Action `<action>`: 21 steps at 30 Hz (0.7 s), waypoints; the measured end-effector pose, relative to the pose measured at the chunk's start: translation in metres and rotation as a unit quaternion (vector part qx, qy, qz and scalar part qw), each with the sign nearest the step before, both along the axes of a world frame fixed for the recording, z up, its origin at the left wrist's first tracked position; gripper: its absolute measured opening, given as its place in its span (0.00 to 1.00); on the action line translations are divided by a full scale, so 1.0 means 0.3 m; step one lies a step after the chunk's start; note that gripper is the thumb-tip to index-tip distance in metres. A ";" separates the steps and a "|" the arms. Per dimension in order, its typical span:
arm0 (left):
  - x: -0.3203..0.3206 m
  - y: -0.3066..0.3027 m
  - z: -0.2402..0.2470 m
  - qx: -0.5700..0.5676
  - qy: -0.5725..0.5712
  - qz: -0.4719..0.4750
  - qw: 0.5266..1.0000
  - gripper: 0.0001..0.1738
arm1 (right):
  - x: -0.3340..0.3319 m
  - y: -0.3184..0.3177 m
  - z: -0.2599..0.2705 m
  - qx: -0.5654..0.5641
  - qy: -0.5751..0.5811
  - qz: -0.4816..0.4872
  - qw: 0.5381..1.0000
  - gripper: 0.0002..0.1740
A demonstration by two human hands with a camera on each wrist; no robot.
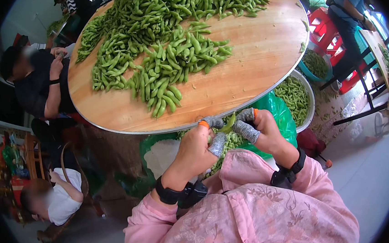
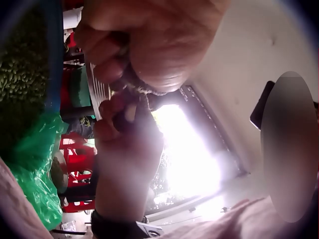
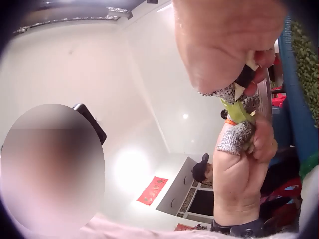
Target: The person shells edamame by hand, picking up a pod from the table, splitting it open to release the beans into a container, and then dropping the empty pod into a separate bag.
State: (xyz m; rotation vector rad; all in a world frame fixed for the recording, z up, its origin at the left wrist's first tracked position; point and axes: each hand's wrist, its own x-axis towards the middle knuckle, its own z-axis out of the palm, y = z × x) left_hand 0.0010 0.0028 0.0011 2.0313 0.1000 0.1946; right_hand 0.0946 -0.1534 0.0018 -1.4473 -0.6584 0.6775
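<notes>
Pink shirt (image 1: 251, 208) nearest us, lower centre. Above it, we note the left hand (image 1: 190, 151) and right hand (image 1: 271, 133) pinching one green pod (image 1: 228, 124) between sleeved thumbs and fingers, centre frame; two-sided grip probably for steadiness. Table (image 1: 263, 61) edge just beyond, likely keeping the pod heap (image 1: 167, 59), upper centre, within reach.

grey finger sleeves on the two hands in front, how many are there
4 in view: left thumb sleeve, left forefinger sleeve, right thumb sleeve, right forefinger sleeve, all close around one green pod. Curled fingers may hide more.
</notes>
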 end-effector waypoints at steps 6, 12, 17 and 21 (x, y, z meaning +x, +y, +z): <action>0.017 -0.002 0.040 -0.058 0.018 -0.012 0.998 0.17 | -0.010 0.016 0.035 -0.003 -0.094 0.055 0.994 0.05; 0.015 0.002 0.043 -0.274 0.099 -0.078 0.954 0.10 | 0.026 -0.011 -0.036 -0.013 0.016 0.118 0.993 0.08; 0.005 0.015 -0.065 -0.185 0.109 -0.087 0.973 0.12 | 0.008 -0.009 -0.022 -0.070 -0.127 0.091 0.985 0.03; 0.001 -0.006 -0.003 0.112 0.062 -0.049 0.991 0.17 | 0.030 -0.052 -0.055 -0.133 -0.242 -0.026 0.961 0.04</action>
